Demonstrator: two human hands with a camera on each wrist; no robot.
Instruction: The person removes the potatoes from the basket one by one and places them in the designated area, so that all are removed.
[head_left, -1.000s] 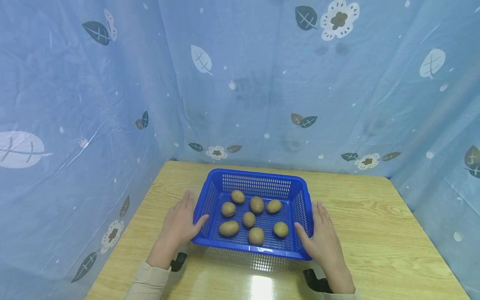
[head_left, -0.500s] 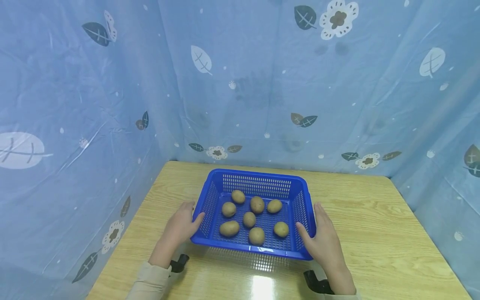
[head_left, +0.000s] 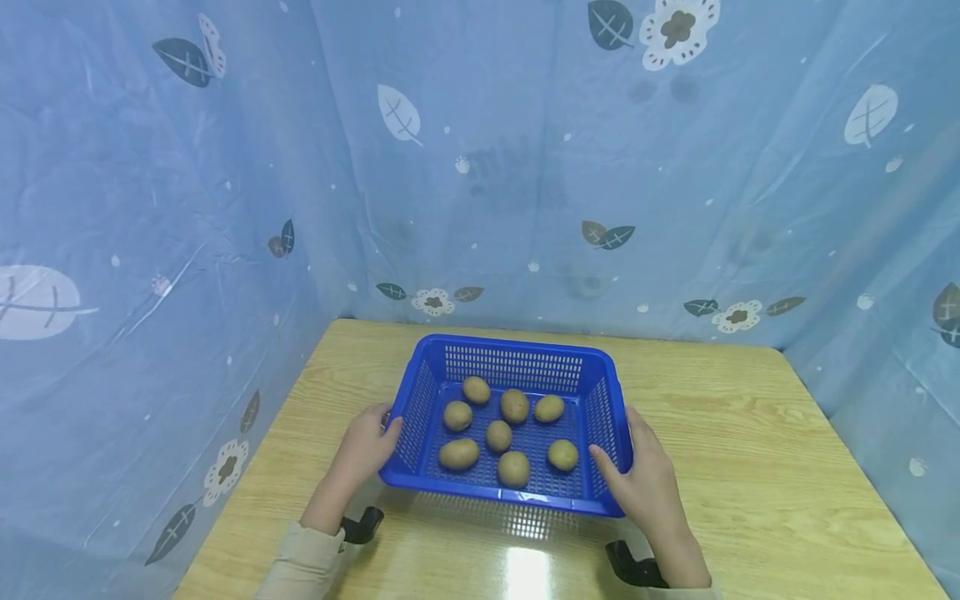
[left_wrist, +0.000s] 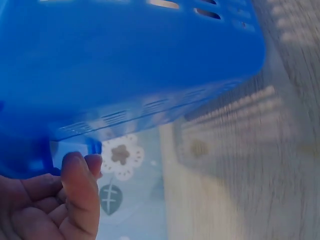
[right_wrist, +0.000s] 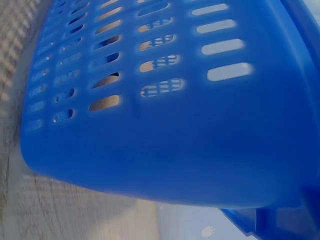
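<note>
Fingers of the left hand [head_left: 365, 442] and right hand [head_left: 641, 482] gripped the blue basket [head_left: 517, 354], which held eight potatoes [head_left: 513, 469], on the tabletop [head_left: 750, 467].

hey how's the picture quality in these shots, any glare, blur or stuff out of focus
Head view: sharp, with a bright glare patch on the table in front of the blue basket, and a wide-angle bend at the edges. Left wrist view: basket and table soft and smeared, left hand clearer. Right wrist view: basket wall fills the frame, slightly soft.
</note>
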